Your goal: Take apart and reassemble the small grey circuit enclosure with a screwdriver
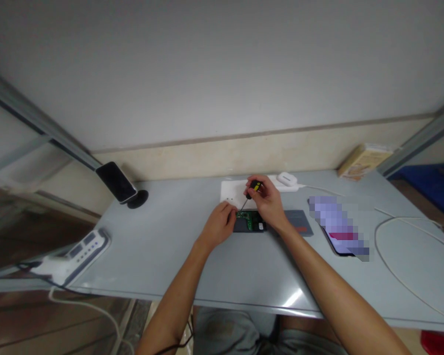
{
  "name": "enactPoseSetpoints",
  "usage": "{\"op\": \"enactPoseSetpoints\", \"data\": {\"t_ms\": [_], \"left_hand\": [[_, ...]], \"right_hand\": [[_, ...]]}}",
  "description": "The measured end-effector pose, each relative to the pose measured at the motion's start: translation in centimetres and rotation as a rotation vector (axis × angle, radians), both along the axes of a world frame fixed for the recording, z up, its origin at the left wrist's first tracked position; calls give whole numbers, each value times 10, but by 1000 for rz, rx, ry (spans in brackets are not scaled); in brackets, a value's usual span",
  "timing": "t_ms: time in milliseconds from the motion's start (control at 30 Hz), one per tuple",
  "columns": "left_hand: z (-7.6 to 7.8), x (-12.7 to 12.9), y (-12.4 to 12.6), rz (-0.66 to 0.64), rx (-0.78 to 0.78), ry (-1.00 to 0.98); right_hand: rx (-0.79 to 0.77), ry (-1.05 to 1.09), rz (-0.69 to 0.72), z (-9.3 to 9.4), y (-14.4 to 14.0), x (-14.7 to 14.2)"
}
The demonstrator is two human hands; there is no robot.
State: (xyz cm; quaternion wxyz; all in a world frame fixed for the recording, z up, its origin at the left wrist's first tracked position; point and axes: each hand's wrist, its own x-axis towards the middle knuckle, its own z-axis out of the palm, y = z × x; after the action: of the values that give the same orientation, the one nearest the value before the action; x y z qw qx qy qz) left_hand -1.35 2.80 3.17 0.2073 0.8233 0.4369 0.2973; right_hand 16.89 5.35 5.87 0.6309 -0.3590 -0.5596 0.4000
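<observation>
My right hand [267, 201] pinches a small screwdriver [256, 186] with a black and yellow handle. Its thin shaft slants down to the left, the tip at the upper left of an opened dark handheld device [244, 227]. A green circuit board [249, 218] shows inside the casing, which lies flat on the table. My left hand [220, 224] is closed at the device's left end, fingers bent and pressed to it near the screwdriver tip. Just behind lies a white sheet [230, 190] with a few tiny dark specks. Partly behind my right wrist is a flat grey panel [299, 222] with a reddish mark.
A white power strip [290, 188] carries a plugged-in white charger [287, 178]. A lit phone [336, 227] lies at right, by a looped white cable [378, 251]. At left are a phone on a stand [116, 182] and another power strip [77, 254]. A yellowish box [364, 160] stands back right.
</observation>
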Motion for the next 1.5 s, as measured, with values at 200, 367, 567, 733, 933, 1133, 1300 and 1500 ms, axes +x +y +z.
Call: {"op": "enactPoseSetpoints", "data": {"t_ms": [200, 367, 567, 733, 933, 1133, 1300, 1500], "left_hand": [[-2, 2, -1, 53, 15, -34], [-11, 2, 1, 82, 83, -72], [-4, 0, 9, 124, 172, -14], [16, 17, 37, 52, 234, 221], [25, 41, 70, -45, 191, 514], [28, 29, 59, -77, 170, 399], [20, -2, 13, -182, 74, 184], [2, -24, -18, -116, 33, 87]], "right_hand": [[19, 71, 5, 8, -1, 1], [37, 121, -3, 10, 3, 6], [109, 147, -141, 26, 2, 31], [82, 93, -111, 49, -26, 71], [32, -800, -170, 53, -61, 100], [22, -1073, -58, 33, -80, 88], [-16, -1373, 103, 30, -74, 56], [-98, -1463, 151, 39, -64, 51]]}}
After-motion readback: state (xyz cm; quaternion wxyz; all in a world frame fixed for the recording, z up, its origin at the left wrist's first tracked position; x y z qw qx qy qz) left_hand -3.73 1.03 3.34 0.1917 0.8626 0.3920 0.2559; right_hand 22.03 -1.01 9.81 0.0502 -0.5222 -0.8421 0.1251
